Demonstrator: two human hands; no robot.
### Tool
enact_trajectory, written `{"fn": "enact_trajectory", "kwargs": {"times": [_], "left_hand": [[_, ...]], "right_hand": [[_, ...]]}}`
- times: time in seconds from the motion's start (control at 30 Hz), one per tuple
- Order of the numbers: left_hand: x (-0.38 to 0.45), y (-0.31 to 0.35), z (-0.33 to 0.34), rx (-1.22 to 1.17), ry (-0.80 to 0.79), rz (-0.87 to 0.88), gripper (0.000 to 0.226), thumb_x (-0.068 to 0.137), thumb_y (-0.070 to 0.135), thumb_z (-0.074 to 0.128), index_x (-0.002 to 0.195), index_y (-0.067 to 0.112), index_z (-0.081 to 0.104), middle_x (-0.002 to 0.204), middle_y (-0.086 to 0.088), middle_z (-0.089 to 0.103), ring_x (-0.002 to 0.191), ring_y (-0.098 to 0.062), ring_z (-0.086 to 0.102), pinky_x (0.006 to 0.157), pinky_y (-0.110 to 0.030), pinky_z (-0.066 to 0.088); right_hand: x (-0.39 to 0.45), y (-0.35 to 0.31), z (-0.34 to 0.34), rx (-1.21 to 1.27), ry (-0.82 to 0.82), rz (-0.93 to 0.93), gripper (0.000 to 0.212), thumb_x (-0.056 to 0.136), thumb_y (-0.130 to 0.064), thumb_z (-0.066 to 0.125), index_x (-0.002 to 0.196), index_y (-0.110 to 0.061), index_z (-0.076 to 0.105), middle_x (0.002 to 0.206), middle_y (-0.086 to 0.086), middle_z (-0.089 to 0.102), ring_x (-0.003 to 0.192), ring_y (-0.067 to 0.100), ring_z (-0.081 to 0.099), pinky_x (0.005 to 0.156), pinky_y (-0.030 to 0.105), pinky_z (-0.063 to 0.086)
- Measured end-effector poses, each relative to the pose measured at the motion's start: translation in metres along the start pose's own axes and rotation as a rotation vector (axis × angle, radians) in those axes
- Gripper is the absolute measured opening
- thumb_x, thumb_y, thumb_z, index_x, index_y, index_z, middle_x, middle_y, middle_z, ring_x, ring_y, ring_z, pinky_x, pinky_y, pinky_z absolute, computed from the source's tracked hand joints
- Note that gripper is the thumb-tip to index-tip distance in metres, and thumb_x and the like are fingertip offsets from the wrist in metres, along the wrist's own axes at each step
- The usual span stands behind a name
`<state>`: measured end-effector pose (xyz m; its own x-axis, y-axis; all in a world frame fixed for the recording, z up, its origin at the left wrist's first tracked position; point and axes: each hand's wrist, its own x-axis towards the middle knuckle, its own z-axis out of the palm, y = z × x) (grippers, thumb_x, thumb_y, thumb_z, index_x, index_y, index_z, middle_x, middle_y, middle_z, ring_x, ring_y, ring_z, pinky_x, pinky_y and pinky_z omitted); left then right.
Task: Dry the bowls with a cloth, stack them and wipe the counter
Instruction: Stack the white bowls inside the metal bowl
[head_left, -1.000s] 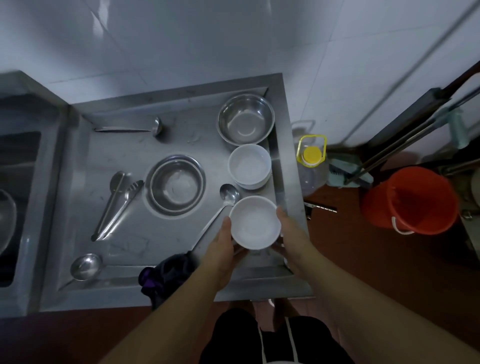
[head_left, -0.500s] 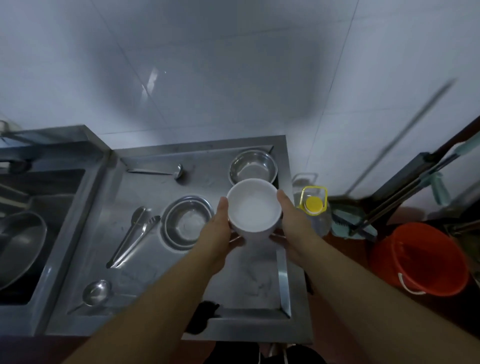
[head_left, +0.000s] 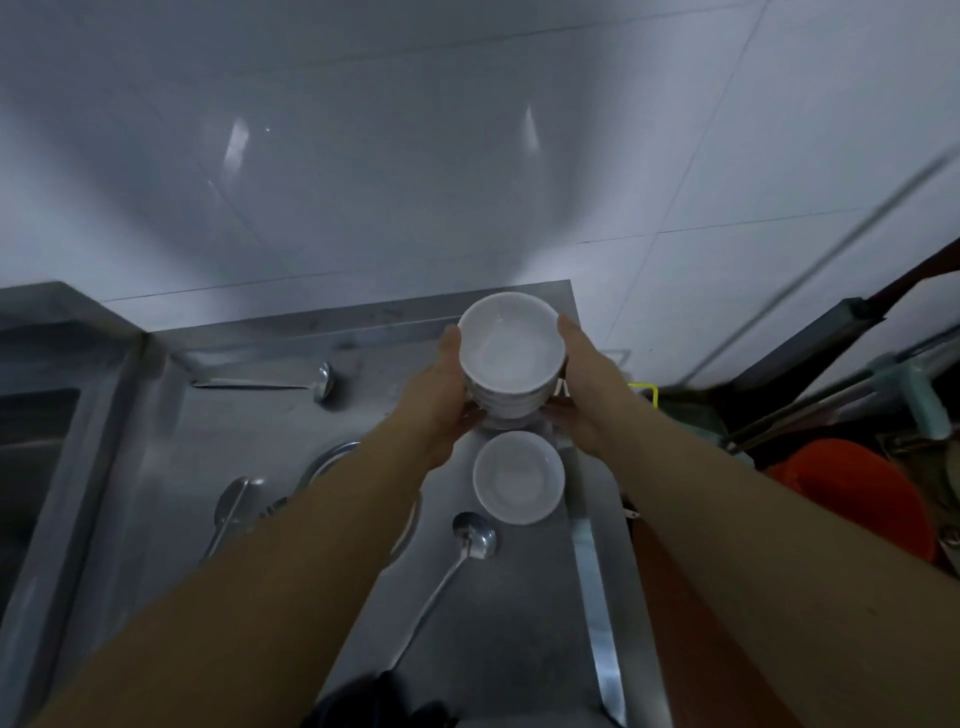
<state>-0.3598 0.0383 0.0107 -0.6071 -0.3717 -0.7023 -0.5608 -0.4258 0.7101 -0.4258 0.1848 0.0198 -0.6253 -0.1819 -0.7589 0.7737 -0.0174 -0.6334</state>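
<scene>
The stack of bowls (head_left: 511, 358) between the left hand (head_left: 441, 395) and right hand (head_left: 587, 384) looks like smooth, glossy white ceramic or plastic; which, I cannot tell. The single bowl (head_left: 518, 478) just below the hands has the same white sheen. The tabletop (head_left: 498, 623) is brushed, dull-grey metal with faint smears. The ladle (head_left: 457, 561) nearer than the hands is polished metal. The wall (head_left: 415, 156) beyond them is glossy white tile.

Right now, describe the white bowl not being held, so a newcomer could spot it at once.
Find the steel counter under the tiled wall, and follow its right edge. The single white bowl sits there, just nearer than the stack of white bowls held between both hands. Unlike the stack, it rests alone on the steel, a ladle beside it.
</scene>
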Motion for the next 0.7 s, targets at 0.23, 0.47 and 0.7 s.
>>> {"fn": "enact_trajectory", "kwargs": {"times": [0.23, 0.47, 0.7], "left_hand": [[0.076, -0.006, -0.002, -0.053, 0.001, -0.091, 0.059, 0.1, 0.067, 0.053, 0.131, 0.018, 0.065, 0.113, -0.002, 0.073, 0.101, -0.022, 0.07, 0.071, -0.033, 0.061], [0.123, -0.026, 0.0, -0.078, -0.002, -0.168, 0.053, 0.1, 0.066, 0.053, 0.116, 0.017, 0.067, 0.113, -0.01, 0.077, 0.104, -0.028, 0.074, 0.095, -0.045, 0.062], [0.141, -0.035, -0.001, -0.098, 0.014, -0.19, 0.046, 0.099, 0.065, 0.055, 0.102, 0.021, 0.067, 0.107, -0.007, 0.079, 0.1, -0.026, 0.076, 0.078, -0.037, 0.065]], "right_hand": [[0.068, 0.006, 0.023, 0.052, 0.039, 0.031, 0.037, 0.1, -0.064, 0.055, 0.107, -0.028, 0.064, 0.103, -0.003, 0.069, 0.087, 0.012, 0.063, 0.079, 0.031, 0.053], [0.114, 0.027, 0.026, 0.118, 0.098, 0.049, 0.043, 0.097, -0.059, 0.063, 0.123, -0.024, 0.068, 0.119, 0.004, 0.075, 0.103, 0.02, 0.071, 0.098, 0.041, 0.059], [0.137, 0.037, 0.024, 0.124, 0.106, 0.077, 0.033, 0.097, -0.058, 0.062, 0.116, -0.032, 0.069, 0.116, -0.001, 0.075, 0.104, 0.017, 0.07, 0.096, 0.037, 0.057]]}}
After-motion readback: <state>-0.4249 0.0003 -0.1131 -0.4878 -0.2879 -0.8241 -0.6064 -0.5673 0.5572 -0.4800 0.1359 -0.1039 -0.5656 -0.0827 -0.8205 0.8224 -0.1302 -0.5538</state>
